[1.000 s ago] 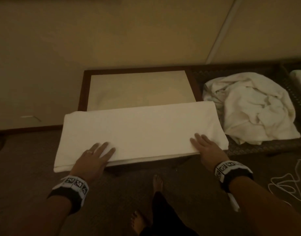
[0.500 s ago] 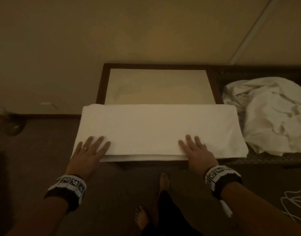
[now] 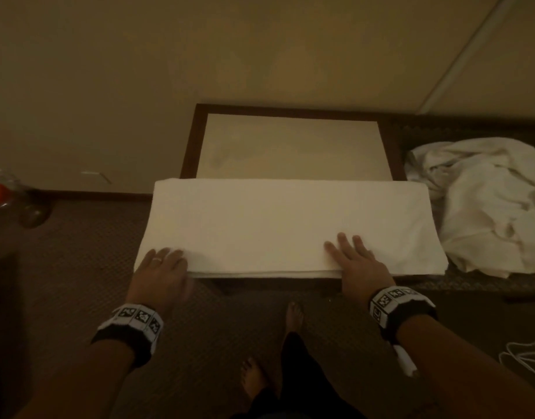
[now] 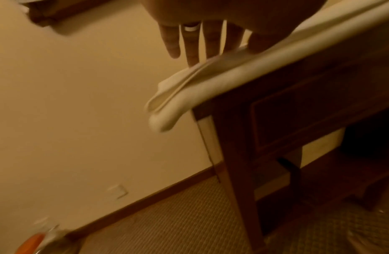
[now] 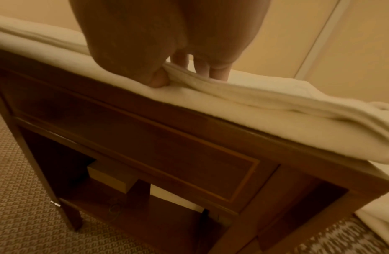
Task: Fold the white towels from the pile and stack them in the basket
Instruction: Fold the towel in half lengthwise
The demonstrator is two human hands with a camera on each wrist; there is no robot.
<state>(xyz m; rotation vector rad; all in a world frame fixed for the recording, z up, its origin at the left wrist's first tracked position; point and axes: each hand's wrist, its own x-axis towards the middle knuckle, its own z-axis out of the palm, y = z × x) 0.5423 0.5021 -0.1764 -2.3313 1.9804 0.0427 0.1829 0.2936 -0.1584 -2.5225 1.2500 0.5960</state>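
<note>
The right hand (image 3: pixel 358 261) lay fingers-flat on the folded towel (image 3: pixel 290 225), its thumb tucked under the near edge, pinching the layers. The left hand (image 3: pixel 162 269), fingers straight, rested at the towel's seven o'clock corner. The towel lay as a long strip across the tabletop (image 3: pixel 293 146), overhanging both ends. The unfolded pile (image 3: pixel 483 207) sat at three o'clock. Judged mid-fold: next, bringing one end across to halve the strip. No basket was visible.

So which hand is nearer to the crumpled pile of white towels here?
Right. The right hand rests on the folded towel toward its end beside the pile; the left hand is at the far end.
</note>
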